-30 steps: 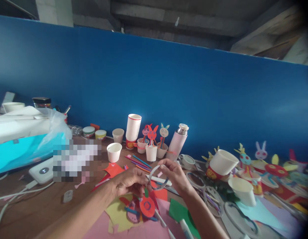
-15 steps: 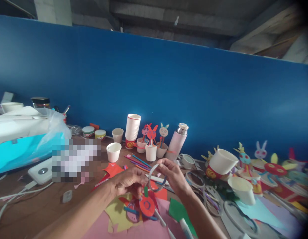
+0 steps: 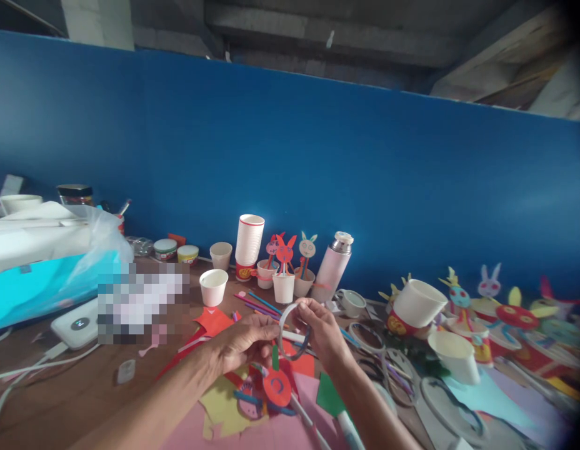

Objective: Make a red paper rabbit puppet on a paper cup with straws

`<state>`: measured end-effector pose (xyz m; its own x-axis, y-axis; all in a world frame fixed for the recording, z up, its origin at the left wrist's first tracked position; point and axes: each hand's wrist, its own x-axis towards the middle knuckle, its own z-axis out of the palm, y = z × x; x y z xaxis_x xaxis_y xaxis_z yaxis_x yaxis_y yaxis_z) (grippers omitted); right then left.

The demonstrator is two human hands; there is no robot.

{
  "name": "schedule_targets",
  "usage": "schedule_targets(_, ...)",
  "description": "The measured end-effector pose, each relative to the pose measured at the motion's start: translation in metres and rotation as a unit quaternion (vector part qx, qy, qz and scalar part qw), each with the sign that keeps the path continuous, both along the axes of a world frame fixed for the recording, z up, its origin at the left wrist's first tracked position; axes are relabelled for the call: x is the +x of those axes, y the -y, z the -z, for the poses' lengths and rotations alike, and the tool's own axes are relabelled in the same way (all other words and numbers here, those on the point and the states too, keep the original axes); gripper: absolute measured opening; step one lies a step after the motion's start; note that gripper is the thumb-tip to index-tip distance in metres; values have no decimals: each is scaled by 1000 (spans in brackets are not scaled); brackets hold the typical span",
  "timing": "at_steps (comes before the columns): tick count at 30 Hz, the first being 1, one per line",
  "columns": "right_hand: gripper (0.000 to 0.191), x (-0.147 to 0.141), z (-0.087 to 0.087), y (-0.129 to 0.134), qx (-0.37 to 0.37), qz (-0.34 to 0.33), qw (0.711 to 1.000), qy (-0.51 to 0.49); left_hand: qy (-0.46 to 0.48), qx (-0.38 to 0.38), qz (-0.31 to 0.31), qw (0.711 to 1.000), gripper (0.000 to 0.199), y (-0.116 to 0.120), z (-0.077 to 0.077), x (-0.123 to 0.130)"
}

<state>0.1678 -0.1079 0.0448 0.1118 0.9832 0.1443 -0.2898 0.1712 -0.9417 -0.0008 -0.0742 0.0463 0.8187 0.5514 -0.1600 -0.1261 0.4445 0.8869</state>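
A narrow roll of pale tape (image 3: pixel 282 337) stands on edge between my hands, its inner side greyish. My right hand (image 3: pixel 320 328) grips the roll's upper right side with thumb and fingers. At its left edge, my left hand (image 3: pixel 250 337) is closed in a pinch; whether a loose tape end lies between the fingertips is too small to see. Just below the left fingers are a green paper strip (image 3: pixel 275 357) and a round red paper piece (image 3: pixel 277 387) with a dark ring drawn on it. A pink paper face (image 3: pixel 249 406) and blue sticks lie beside it.
Paper cups (image 3: pixel 214 287), a cup stack (image 3: pixel 250 240), rabbit figures in cups (image 3: pixel 284 287) and a thermos (image 3: pixel 331 265) line the blue partition (image 3: pixel 290 156). Rightward are more cup figures (image 3: pixel 461 306) and tape rolls (image 3: pixel 452 409). Leftward lie a power bank (image 3: pixel 77 322) and cables.
My hands have shifted only slightly, staying at the tape roll, which has turned a little. More of the green strip shows below my left fingers.
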Motion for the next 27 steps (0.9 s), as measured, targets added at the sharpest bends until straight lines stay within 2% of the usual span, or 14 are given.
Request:
schedule_targets(7, 25, -3, 0, 1, -15, 22, 999, -46, 56, 0, -37, 998, 15, 2, 6, 5)
schedule_targets(13, 25, -5, 1, 1, -16, 32, 998, -57, 48, 0, -39, 998, 15, 2, 8, 6)
schedule_targets(21, 26, -6, 3, 1, -22, 48, 998, -40, 39, 2, -47, 998, 16, 3, 8, 6)
schedule_targets(25, 24, -6, 1, 2, -30, 57, 998, -27, 40, 16, -72, 996, 17, 3, 8, 6)
schedule_targets(27, 30, -5, -1, 3, -35, 74, 997, -9, 44, 17, -87, 995, 16, 2, 6, 6)
